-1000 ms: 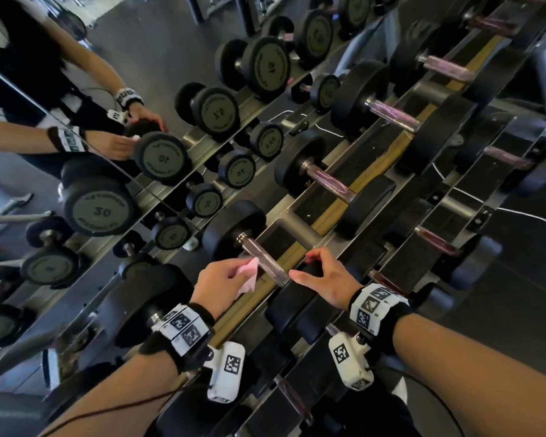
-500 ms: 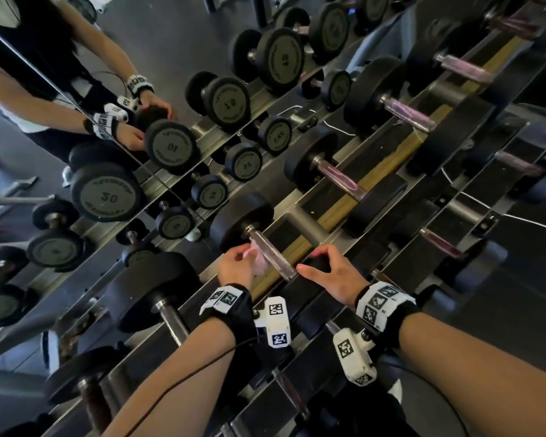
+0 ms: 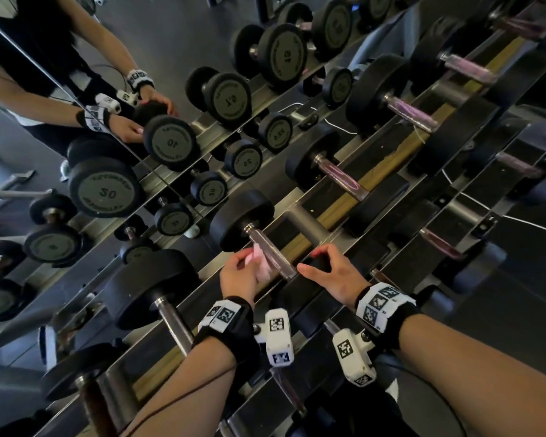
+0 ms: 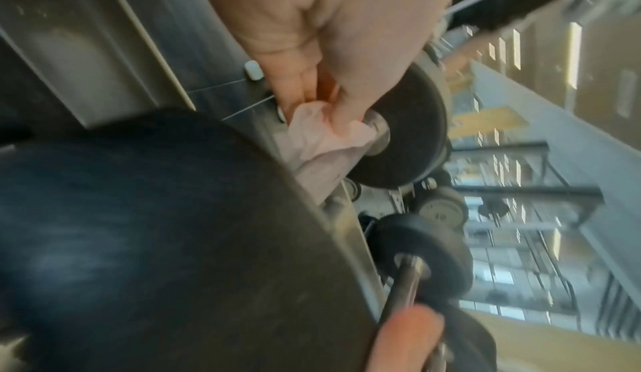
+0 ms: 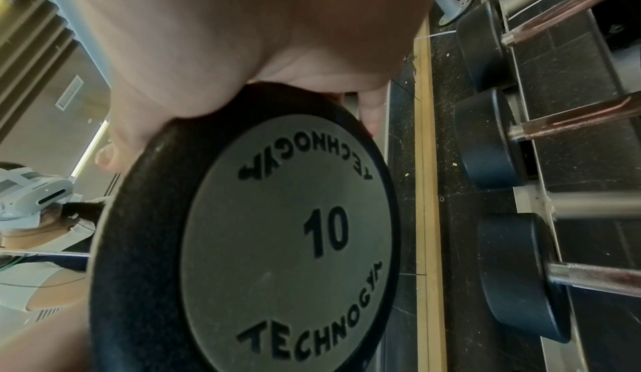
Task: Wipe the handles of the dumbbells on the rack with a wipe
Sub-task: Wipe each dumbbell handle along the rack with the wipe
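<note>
The dumbbell [image 3: 262, 244] being wiped is laid across the rack [image 3: 338, 212], its far head at 11 o'clock. The left hand [image 3: 238, 275] with the wipe [image 3: 260, 263] is placed at the handle's 9 o'clock side; the right hand [image 3: 331, 272] is set on the near head at 3 o'clock. A mirror [image 3: 76, 184] is set behind the rack.
</note>
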Motion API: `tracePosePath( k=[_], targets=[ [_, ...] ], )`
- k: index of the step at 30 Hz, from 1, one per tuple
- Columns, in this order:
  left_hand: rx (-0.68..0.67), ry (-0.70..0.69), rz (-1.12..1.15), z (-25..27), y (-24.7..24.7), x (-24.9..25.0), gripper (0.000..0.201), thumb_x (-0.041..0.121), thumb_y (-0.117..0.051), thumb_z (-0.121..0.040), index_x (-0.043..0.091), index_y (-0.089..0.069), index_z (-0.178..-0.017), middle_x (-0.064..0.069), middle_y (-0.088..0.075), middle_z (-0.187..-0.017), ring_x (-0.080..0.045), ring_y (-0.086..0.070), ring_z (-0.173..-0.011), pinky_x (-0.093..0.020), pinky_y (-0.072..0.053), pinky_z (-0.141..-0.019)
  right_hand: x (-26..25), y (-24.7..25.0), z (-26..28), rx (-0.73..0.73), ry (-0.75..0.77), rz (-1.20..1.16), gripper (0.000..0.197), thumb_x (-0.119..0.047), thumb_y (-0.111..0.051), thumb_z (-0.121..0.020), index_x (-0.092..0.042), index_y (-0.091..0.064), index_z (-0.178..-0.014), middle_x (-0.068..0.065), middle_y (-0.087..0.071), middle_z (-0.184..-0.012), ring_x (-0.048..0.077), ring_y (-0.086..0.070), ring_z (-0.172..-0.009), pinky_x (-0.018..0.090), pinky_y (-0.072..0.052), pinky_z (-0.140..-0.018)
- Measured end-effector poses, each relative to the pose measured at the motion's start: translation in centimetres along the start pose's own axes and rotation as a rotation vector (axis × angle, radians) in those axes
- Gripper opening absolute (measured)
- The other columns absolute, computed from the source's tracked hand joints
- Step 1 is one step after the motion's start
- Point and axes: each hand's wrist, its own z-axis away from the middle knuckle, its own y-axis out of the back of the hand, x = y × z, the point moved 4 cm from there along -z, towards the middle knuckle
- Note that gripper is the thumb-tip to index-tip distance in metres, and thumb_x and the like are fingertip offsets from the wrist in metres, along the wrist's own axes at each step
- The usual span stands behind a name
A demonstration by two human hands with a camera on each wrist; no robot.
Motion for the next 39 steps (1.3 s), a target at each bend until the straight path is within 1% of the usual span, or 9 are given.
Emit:
tracePosePath(
  k=[3, 6, 10, 13, 17, 23, 29, 34, 39],
  targets=[
    [0.007, 0.029, 0.133, -0.3, -0.7, 0.6, 0.025, 0.029, -0.069, -0.091, 0.014, -0.07, -0.111, -0.009, -0.074, -0.104, -0.022, -0.071, -0.098, -0.039, -0.056, -0.092, -0.1, 0.0, 0.1, -0.008, 0.005, 0.012, 0.058, -0.056, -0.075, -0.077, -0.026, -0.051, -0.119, 0.0, -0.055, -0.118, 0.013, -0.055, -0.105, 0.026, -0.047, -0.085],
    [0.013, 0.071, 0.242, 0.0, -1.5, 0.3, 0.046, 0.043, -0.061, -0.094, 0.005, -0.065, -0.118, -0.004, -0.071, -0.098, -0.022, -0.066, -0.094, -0.046, -0.053, -0.095, -0.1, 0.1, 0.1, -0.008, 0.007, 0.013, 0.058, -0.053, -0.075, -0.078, -0.024, -0.051, -0.122, 0.001, -0.054, -0.121, 0.014, -0.054, -0.109, 0.028, -0.046, -0.093],
    [0.022, 0.063, 0.192, 0.5, -1.5, 0.0, 0.014, 0.025, -0.07, -0.089, 0.021, -0.073, -0.103, -0.003, -0.074, -0.103, -0.02, -0.069, -0.101, -0.046, -0.051, -0.1, -0.1, 0.0, 0.0, -0.008, 0.02, 0.01, 0.064, -0.064, -0.074, -0.072, -0.028, -0.053, -0.12, 0.0, -0.055, -0.121, 0.013, -0.053, -0.11, 0.027, -0.046, -0.091],
    [0.003, 0.054, 0.12, 1.2, -1.6, -0.3, 0.027, 0.007, -0.074, -0.084, 0.022, -0.07, -0.106, -0.005, -0.072, -0.107, -0.022, -0.069, -0.103, -0.045, -0.053, -0.098, 0.2, 0.0, 0.0, -0.023, 0.019, 0.003, 0.071, -0.078, -0.068, -0.058, -0.035, -0.055, -0.113, 0.0, -0.055, -0.121, 0.015, -0.054, -0.111, 0.033, -0.049, -0.095],
    [-0.041, 0.078, 0.107, 3.0, -1.9, -1.3, 0.03, -0.003, -0.071, -0.083, 0.013, -0.066, -0.109, -0.009, -0.072, -0.108, -0.023, -0.069, -0.101, -0.042, -0.056, -0.092, 0.6, -0.1, -0.4, -0.029, 0.025, 0.004, 0.066, -0.08, -0.068, -0.058, -0.038, -0.056, -0.108, -0.001, -0.055, -0.12, 0.018, -0.054, -0.113, 0.047, -0.048, -0.102],
    [-0.04, 0.094, 0.086, 1.8, -1.2, -0.6, 0.029, 0.002, -0.072, -0.083, 0.016, -0.065, -0.107, -0.007, -0.071, -0.108, -0.024, -0.068, -0.101, -0.044, -0.055, -0.093, 0.6, -0.1, -0.4, -0.044, 0.03, 0.016, 0.068, -0.085, -0.066, -0.057, -0.041, -0.055, -0.107, -0.005, -0.055, -0.117, 0.017, -0.054, -0.113, 0.047, -0.049, -0.101],
    [0.103, 0.045, 0.046, -1.4, -0.7, 1.1, 0.023, 0.036, -0.074, -0.085, 0.027, -0.07, -0.106, 0.002, -0.073, -0.102, -0.018, -0.069, -0.097, -0.036, -0.053, -0.094, 0.5, 0.0, -0.3, -0.041, 0.023, 0.02, 0.064, -0.081, -0.066, -0.059, -0.041, -0.055, -0.108, -0.005, -0.054, -0.118, 0.015, -0.054, -0.111, 0.044, -0.049, -0.101],
    [0.071, 0.043, 0.022, -0.5, -1.8, 0.4, 0.032, 0.024, -0.069, -0.091, 0.021, -0.069, -0.123, 0.011, -0.072, -0.096, -0.002, -0.063, -0.086, -0.026, -0.046, -0.087, 0.4, 0.1, -0.3, -0.052, 0.021, 0.016, 0.068, -0.08, -0.066, -0.058, -0.04, -0.054, -0.111, -0.003, -0.053, -0.121, 0.015, -0.055, -0.111, 0.044, -0.05, -0.101],
    [-0.06, 0.134, 0.044, 1.6, -1.9, -1.2, 0.039, 0.007, -0.068, -0.09, 0.019, -0.065, -0.127, -0.006, -0.072, -0.116, -0.023, -0.067, -0.107, -0.045, -0.051, -0.101, 0.3, 0.0, -0.3, -0.064, 0.039, -0.004, 0.069, -0.078, -0.067, -0.059, -0.036, -0.055, -0.112, -0.001, -0.056, -0.117, 0.019, -0.055, -0.112, 0.046, -0.05, -0.1]
  ],
)
